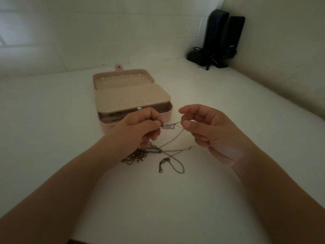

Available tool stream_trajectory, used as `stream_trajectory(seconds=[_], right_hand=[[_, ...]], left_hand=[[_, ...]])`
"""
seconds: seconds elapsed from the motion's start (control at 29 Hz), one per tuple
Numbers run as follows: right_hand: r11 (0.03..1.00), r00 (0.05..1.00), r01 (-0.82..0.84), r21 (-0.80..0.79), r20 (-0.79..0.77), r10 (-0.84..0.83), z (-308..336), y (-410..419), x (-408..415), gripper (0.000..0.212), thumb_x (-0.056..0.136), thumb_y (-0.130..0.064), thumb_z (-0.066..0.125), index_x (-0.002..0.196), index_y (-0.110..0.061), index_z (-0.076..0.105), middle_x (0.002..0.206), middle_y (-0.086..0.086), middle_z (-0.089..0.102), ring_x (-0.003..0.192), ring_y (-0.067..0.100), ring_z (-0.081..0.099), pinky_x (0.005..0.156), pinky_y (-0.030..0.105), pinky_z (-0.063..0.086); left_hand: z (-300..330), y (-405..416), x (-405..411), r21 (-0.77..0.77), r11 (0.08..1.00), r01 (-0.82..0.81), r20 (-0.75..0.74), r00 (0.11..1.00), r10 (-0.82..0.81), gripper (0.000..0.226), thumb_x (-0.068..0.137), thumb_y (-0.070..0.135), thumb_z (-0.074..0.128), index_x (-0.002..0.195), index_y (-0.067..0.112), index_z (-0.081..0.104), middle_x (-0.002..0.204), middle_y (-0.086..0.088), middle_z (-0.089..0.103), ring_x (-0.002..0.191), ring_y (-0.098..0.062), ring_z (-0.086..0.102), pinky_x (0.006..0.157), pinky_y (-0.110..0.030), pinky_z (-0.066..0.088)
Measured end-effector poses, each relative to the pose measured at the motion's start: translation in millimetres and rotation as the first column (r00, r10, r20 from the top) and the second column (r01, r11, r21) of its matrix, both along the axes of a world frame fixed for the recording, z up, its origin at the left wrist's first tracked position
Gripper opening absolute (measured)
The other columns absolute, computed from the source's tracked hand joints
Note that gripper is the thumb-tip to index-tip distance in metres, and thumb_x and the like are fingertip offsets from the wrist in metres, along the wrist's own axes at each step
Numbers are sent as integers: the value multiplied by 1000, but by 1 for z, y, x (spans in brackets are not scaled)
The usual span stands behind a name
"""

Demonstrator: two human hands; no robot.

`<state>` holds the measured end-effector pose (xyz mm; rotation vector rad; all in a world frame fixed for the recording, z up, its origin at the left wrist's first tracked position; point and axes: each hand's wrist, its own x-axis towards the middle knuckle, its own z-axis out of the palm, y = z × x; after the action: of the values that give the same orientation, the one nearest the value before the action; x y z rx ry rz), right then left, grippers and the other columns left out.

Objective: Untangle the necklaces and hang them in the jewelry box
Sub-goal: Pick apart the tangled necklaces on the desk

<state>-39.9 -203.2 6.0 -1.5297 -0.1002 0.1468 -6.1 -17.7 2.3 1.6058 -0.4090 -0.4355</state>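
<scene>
A thin silver necklace with a small sparkly bar pendant (168, 126) is stretched between my hands above the table. My left hand (139, 131) pinches the chain at the pendant's left end. My right hand (207, 131) pinches the chain just right of the pendant, other fingers spread. The chain trails down into a tangle of silver chains (171, 162) on the table. A gold beaded chain (135, 158) lies partly under my left wrist. The pink jewelry box (133, 97) stands open behind my hands, its lid back with a row of hooks and an inner flap lowered.
The white table (158, 199) meets white walls at the back and right. Two dark upright speakers (223, 36) with cables stand in the far right corner. A ring sits in the box's front compartment (117, 118).
</scene>
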Motion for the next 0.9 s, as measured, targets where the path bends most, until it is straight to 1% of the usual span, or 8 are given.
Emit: stream_trajectory(seconds=[0.17, 0.28, 0.41, 0.55, 0.66, 0.76, 0.83, 0.9], right_hand=[[1000, 1000, 9, -6, 3, -9, 0, 1, -1, 22, 79, -4, 59, 93, -19, 65, 74, -7, 57, 39, 2, 24, 37, 13, 20], [1000, 1000, 12, -5, 5, -12, 0, 1, -1, 22, 79, -3, 58, 93, -19, 65, 75, -6, 57, 39, 2, 25, 36, 13, 21], [999, 999, 39, 14, 17, -39, 0, 1, -1, 23, 81, 0, 56, 92, -18, 65, 77, -4, 56, 38, 1, 26, 36, 13, 20], [999, 998, 52, 2, 47, -52, -3, -1, 2, 24, 80, 2, 59, 90, -19, 66, 77, -4, 57, 44, 2, 34, 38, 14, 25], [997, 993, 71, 38, 93, -74, -6, -4, 5, 22, 73, -4, 62, 88, -19, 68, 72, -6, 60, 60, 4, 51, 54, 17, 44], [985, 986, 133, 108, 89, -143, -7, -7, 8, 21, 70, -6, 62, 84, -20, 69, 71, -7, 61, 77, 9, 58, 74, 20, 49], [973, 985, 148, 177, 62, -161, -6, -9, 9, 20, 74, -1, 61, 85, -18, 67, 70, -4, 60, 80, 14, 61, 81, 27, 51], [936, 983, 171, 308, 9, -183, -3, -10, 10, 21, 83, 4, 51, 88, -13, 62, 69, 1, 55, 71, 15, 63, 81, 33, 55]], left_hand=[[-4, 1, -1, 135, 991, -13, 148, 989, -7, 12, 87, 18, 52, 77, 18, 59, 47, 10, 44, 40, -1, 32, 42, -9, 27], [-6, 4, -1, 228, 973, -37, 245, 969, -21, 9, 81, 32, 59, 83, 26, 66, 58, -5, 50, 55, -7, 42, 57, -15, 34], [-6, 4, -1, 245, 969, -29, 281, 959, -42, 7, 83, 26, 60, 84, 29, 66, 48, 11, 42, 46, -4, 34, 48, -10, 30], [-8, 5, 0, 302, 953, -39, 339, 938, -70, 8, 77, 36, 61, 78, 29, 66, 51, 7, 49, 48, -8, 43, 52, -20, 39], [-8, 4, -2, 323, 945, -60, 392, 917, -76, 11, 73, 41, 61, 73, 30, 64, 63, 4, 62, 58, -21, 58, 58, -29, 50], [-7, 5, -2, 326, 945, -18, 364, 925, -108, 10, 77, 39, 62, 72, 31, 62, 66, 16, 64, 53, -11, 57, 55, -25, 49], [-8, 6, -1, 278, 959, 57, 304, 942, -144, 13, 80, 41, 61, 74, 29, 62, 82, 14, 68, 69, -15, 64, 67, -28, 52], [-8, 8, 0, 194, 974, 116, 243, 956, -162, 11, 83, 30, 59, 74, 23, 60, 101, 14, 65, 94, -6, 63, 80, -15, 48]])
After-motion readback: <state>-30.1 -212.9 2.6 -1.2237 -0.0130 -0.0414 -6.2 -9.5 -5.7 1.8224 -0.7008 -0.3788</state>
